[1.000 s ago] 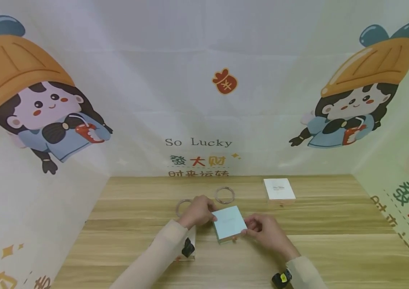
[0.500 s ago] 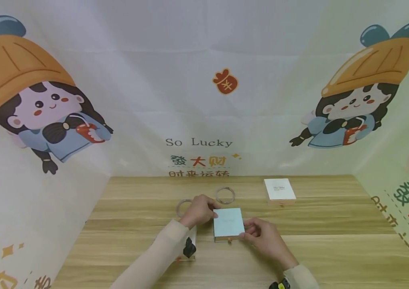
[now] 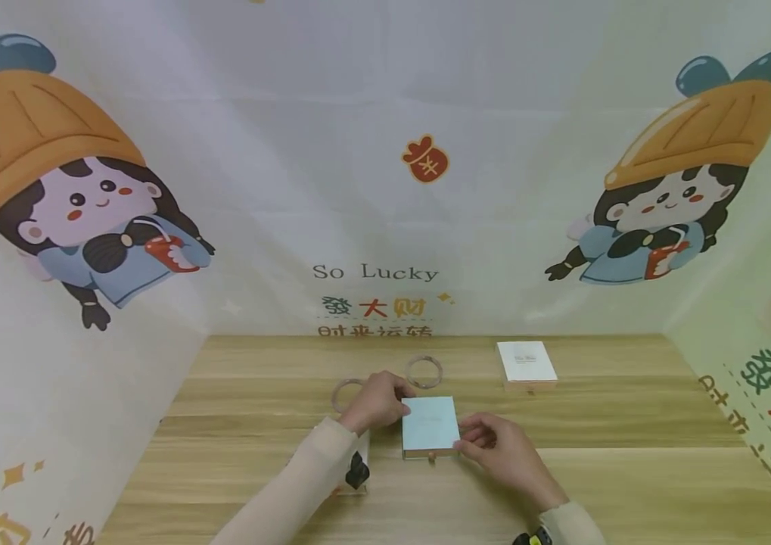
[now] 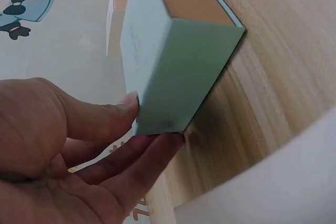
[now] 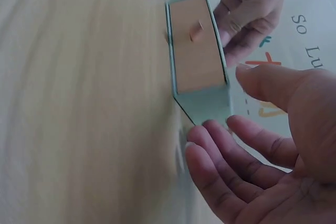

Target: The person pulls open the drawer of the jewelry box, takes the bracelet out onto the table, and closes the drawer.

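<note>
A mint-green drawer box [image 3: 430, 424] lies flat on the wooden table, its tan drawer front [image 5: 198, 51] and small pull tab facing the person. My left hand [image 3: 378, 400] pinches the box's far left corner, thumb [image 4: 105, 119] at the top edge and fingers behind. At the box's right side, my right hand [image 3: 501, 446] has its fingers [image 5: 210, 174] loosely bent beside the wall. Its thumb stands off the box in the right wrist view. Whether those right fingertips touch the box is hard to tell.
Behind the box lies a ring-shaped bangle [image 3: 424, 372]; a second bangle [image 3: 346, 393] is partly covered by the left hand. A white box [image 3: 526, 363] sits at the back right. Another pale box [image 3: 362, 484] is mostly hidden under the left forearm.
The mint box has turned from a slant to sit square to the table, its drawer front now facing the person. The right hand has shifted slightly with it; the left stays at its corner.
</note>
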A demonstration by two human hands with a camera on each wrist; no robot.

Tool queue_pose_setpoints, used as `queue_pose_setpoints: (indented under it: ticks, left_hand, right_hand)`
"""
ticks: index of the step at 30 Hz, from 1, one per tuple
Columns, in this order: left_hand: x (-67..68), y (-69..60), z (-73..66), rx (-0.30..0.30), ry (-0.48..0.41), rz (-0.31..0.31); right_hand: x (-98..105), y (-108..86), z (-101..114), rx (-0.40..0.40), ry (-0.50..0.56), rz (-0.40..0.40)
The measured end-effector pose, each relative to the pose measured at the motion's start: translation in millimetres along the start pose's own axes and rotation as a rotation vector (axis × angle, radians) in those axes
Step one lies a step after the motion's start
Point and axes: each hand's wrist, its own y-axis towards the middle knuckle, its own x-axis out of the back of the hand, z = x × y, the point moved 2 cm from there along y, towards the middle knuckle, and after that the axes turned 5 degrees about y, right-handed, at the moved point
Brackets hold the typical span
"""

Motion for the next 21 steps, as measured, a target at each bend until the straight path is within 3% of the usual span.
queue_pose_setpoints:
  ticks: [4, 9, 14, 21]
  left_hand:
    - [1.4, -1.0, -2.9, -0.006, 0.007, 0.002]
    - [3.4, 5.6, -11.9, -0.019, 0.007, 0.003]
    - [-0.3, 21.6, -28.9, -0.093, 0.028, 0.014]
    - [-11.8, 48.6, -57.6, -0.172, -0.002, 0.025]
  right_hand:
    - [12.5, 0.9, 1.7, 0.021, -0.065, -0.042]
    - [31.8, 4.3, 2.1, 0.13, -0.18, -0.102]
    - [50.7, 8.7, -3.0, 0.217, -0.272, -0.158]
    - [79.7, 13.2, -16.6, 0.198, -0.374, -0.24]
